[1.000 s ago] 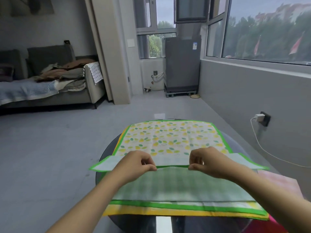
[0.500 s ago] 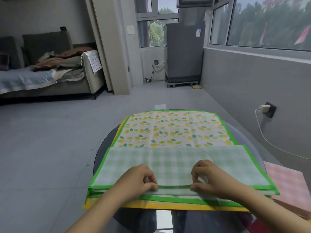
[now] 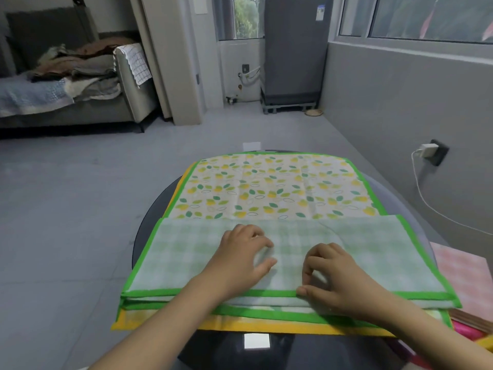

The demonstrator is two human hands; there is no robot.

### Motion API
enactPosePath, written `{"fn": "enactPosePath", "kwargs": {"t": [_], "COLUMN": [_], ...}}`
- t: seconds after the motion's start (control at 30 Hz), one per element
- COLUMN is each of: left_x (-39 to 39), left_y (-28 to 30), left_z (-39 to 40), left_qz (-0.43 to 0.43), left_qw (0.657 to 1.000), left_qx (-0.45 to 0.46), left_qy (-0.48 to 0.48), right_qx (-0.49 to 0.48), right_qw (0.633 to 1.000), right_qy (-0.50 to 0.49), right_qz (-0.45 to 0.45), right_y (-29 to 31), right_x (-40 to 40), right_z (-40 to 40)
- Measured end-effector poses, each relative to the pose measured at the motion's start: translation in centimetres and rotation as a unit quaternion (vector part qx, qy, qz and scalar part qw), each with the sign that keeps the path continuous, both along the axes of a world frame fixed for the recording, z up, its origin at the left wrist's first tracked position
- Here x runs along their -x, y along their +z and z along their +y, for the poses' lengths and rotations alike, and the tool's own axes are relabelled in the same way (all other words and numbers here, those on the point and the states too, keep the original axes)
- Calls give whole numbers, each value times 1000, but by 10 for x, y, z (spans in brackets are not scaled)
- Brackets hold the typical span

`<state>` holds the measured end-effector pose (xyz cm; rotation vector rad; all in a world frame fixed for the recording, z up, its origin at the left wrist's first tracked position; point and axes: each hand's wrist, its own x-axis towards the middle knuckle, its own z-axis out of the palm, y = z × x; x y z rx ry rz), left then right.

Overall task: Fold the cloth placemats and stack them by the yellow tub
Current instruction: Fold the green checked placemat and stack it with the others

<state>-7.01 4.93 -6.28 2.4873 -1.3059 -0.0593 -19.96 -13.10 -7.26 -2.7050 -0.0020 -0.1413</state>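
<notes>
A green-bordered placemat lies on top of a pile on the round dark table (image 3: 152, 222). Its near half is folded over, so the pale green checked side (image 3: 186, 257) faces up and the leaf-print side (image 3: 274, 188) shows beyond it. My left hand (image 3: 240, 260) rests on the middle of the folded flap with its fingers spread and bent. My right hand (image 3: 336, 276) sits beside it, its arched fingertips on the cloth and its thumb on the flap's green near edge. Under this mat lie another green-edged one and a yellow-bordered placemat (image 3: 240, 325). No yellow tub is in view.
A pink checked cloth (image 3: 466, 271) lies to the right of the pile, with pink and yellow items at the lower right corner. A white cable (image 3: 426, 201) hangs from a wall socket on the right. A sofa and a grey appliance stand across the grey floor.
Both hands carried the mat's far edge toward me, folding it in half. They let go of the edge and now rest on the flap, the left hand further up the cloth.
</notes>
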Motion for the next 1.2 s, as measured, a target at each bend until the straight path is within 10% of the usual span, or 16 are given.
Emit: {"fn": "enactPosePath", "kwargs": {"t": [1.2], "left_x": [-15], "left_y": [-32], "left_z": [-32], "left_qz": [-28], "left_qw": [993], "left_qx": [-105], "left_qy": [48], "right_qx": [121], "right_qw": [953], "right_qy": [-256], "right_qz": [106], "right_y": [-16], "right_x": [-21], "right_z": [-88]}}
